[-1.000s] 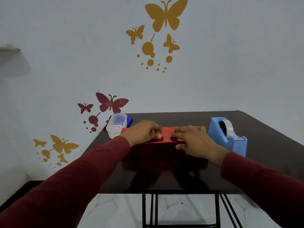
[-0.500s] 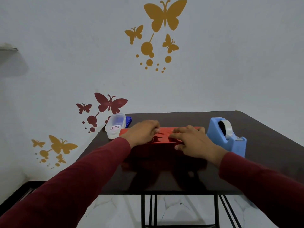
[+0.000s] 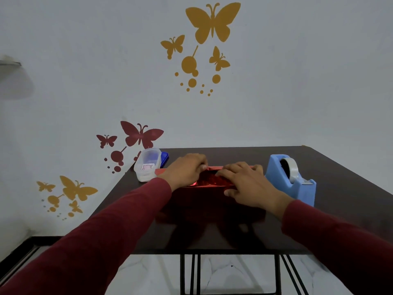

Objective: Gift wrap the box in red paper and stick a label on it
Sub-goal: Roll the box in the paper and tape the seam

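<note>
Clear plastic lidded container (image 3: 147,167) sat left of centre frame. My left hand (image 3: 187,170) pinched the crinkled shiny red wrapping paper (image 3: 209,181) on the box, centre frame; right hand (image 3: 244,182) pressed it flat, fingers straight. Light-blue plastic tape dispenser (image 3: 291,179) stood right.

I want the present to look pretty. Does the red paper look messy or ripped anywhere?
The red paper looks crinkled between the left hand and right hand, where both press on it. No rip shows. The tape dispenser and the clear container stand upright beside it.
</note>
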`<act>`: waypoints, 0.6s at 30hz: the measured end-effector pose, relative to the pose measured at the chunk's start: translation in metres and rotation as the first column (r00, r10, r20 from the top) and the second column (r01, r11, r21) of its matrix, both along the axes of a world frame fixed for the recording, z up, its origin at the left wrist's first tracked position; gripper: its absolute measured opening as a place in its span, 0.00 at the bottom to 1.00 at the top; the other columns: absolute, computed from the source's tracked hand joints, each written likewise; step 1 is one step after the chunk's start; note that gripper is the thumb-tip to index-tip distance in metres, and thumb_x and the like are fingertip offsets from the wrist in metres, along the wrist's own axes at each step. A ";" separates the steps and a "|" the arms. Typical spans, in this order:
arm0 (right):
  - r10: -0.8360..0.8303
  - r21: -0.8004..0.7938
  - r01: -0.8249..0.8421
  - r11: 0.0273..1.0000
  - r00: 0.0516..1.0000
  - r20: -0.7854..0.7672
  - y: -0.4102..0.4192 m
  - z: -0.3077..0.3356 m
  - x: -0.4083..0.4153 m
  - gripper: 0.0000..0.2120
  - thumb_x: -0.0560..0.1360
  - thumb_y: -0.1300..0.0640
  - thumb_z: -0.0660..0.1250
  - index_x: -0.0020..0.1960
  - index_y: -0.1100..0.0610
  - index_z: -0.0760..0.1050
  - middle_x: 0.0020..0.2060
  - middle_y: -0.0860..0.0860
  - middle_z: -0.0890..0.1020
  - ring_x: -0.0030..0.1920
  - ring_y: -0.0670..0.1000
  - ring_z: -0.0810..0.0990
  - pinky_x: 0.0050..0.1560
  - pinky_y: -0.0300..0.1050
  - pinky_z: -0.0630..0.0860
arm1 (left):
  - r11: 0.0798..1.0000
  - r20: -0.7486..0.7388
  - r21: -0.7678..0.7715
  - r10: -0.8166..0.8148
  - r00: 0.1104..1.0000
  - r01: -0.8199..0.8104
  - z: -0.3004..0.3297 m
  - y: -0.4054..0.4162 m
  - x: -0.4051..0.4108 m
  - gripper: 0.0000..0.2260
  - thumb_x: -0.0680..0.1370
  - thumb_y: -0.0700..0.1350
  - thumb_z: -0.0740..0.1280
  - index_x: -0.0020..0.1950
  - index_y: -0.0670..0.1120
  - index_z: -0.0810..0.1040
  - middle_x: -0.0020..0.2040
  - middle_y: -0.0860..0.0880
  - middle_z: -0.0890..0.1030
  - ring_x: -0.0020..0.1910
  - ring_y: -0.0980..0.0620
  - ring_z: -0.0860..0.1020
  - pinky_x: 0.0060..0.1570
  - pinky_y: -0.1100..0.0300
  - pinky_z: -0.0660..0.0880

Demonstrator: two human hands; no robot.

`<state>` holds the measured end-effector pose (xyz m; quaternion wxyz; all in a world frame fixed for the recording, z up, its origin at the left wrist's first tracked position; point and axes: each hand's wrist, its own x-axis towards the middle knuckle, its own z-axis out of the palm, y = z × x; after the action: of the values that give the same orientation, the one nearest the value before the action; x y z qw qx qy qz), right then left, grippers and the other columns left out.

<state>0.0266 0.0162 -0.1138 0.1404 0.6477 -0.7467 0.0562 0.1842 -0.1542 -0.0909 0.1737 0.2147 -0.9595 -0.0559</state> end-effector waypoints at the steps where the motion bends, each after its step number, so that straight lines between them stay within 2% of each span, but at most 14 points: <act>1: -0.009 0.011 0.009 1.000 1.000 -0.001 -0.001 0.001 -0.001 0.29 0.79 0.40 0.65 0.78 0.40 0.63 0.78 0.43 0.64 0.77 0.51 0.61 0.70 0.63 0.62 | 1.000 -0.011 -0.007 -0.003 1.000 0.003 0.000 0.000 0.002 0.04 0.84 0.48 0.62 0.50 0.54 0.74 0.49 0.53 0.78 0.51 0.50 0.77 0.57 0.43 0.76; 3: -0.032 0.043 0.032 0.999 0.999 0.001 -0.003 0.004 -0.002 0.30 0.79 0.39 0.64 0.78 0.44 0.64 0.78 0.44 0.63 0.77 0.51 0.62 0.71 0.64 0.60 | 1.000 -0.015 -0.014 -0.010 1.000 0.010 0.000 0.001 0.007 0.04 0.84 0.47 0.61 0.51 0.54 0.74 0.49 0.54 0.79 0.51 0.50 0.77 0.58 0.43 0.75; 6: -0.037 0.042 0.038 0.998 0.999 -0.025 -0.003 0.003 -0.002 0.31 0.79 0.38 0.63 0.79 0.47 0.63 0.78 0.45 0.64 0.75 0.51 0.64 0.71 0.64 0.61 | 0.998 -0.004 -0.060 -0.036 0.999 0.035 -0.003 0.003 0.013 0.06 0.84 0.46 0.61 0.58 0.54 0.75 0.49 0.51 0.80 0.50 0.49 0.78 0.55 0.46 0.76; 10: -0.015 0.015 0.015 1.000 1.000 -0.006 0.001 0.002 -0.006 0.31 0.79 0.38 0.65 0.79 0.48 0.65 0.77 0.43 0.66 0.76 0.49 0.63 0.73 0.61 0.57 | 0.977 0.063 -0.175 -0.109 0.992 0.119 -0.004 0.004 0.024 0.11 0.82 0.39 0.60 0.54 0.54 0.77 0.53 0.53 0.79 0.53 0.51 0.75 0.55 0.49 0.75; 12: -0.004 0.014 0.004 1.000 1.000 0.006 0.003 0.003 -0.008 0.31 0.79 0.37 0.65 0.79 0.48 0.66 0.77 0.43 0.67 0.76 0.48 0.64 0.74 0.60 0.56 | 0.978 0.092 -0.174 -0.097 0.991 0.112 -0.007 0.003 0.028 0.13 0.80 0.37 0.61 0.53 0.54 0.80 0.56 0.54 0.78 0.56 0.51 0.74 0.57 0.49 0.74; 13: 0.000 0.018 0.000 1.000 1.000 0.004 0.003 0.003 -0.009 0.31 0.79 0.37 0.64 0.79 0.48 0.66 0.77 0.43 0.67 0.76 0.48 0.65 0.74 0.60 0.57 | 0.984 0.091 -0.150 -0.086 0.992 0.099 -0.009 0.003 0.030 0.13 0.81 0.38 0.62 0.55 0.54 0.81 0.58 0.54 0.78 0.58 0.51 0.74 0.59 0.49 0.74; 15: 0.009 0.025 -0.009 1.000 1.000 -0.003 0.003 0.003 -0.010 0.32 0.79 0.36 0.64 0.78 0.47 0.67 0.77 0.43 0.68 0.75 0.48 0.67 0.73 0.59 0.58 | 0.994 0.076 -0.082 -0.070 0.995 0.076 -0.011 0.005 0.034 0.10 0.82 0.47 0.63 0.60 0.53 0.82 0.60 0.54 0.78 0.61 0.52 0.74 0.62 0.51 0.73; 16: 0.016 0.022 -0.016 1.000 1.000 -0.003 0.002 0.003 -0.012 0.32 0.78 0.35 0.64 0.78 0.47 0.67 0.76 0.43 0.68 0.75 0.48 0.67 0.73 0.59 0.58 | 0.995 0.088 -0.057 -0.071 0.994 0.076 -0.010 0.007 0.036 0.13 0.82 0.54 0.64 0.62 0.53 0.81 0.61 0.54 0.77 0.61 0.54 0.74 0.62 0.53 0.73; 18: 0.031 0.015 -0.031 0.999 1.000 0.003 0.002 0.003 -0.014 0.31 0.78 0.35 0.65 0.77 0.47 0.69 0.76 0.42 0.69 0.74 0.47 0.68 0.72 0.58 0.58 | 0.996 0.154 -0.039 -0.073 0.985 0.080 -0.007 0.009 0.041 0.24 0.78 0.64 0.67 0.69 0.52 0.78 0.64 0.56 0.74 0.61 0.57 0.73 0.57 0.60 0.72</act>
<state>0.0126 0.0184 -0.1113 0.1337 0.6603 -0.7371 0.0538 0.2248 -0.1450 -0.0980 0.1025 0.1773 -0.9785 -0.0243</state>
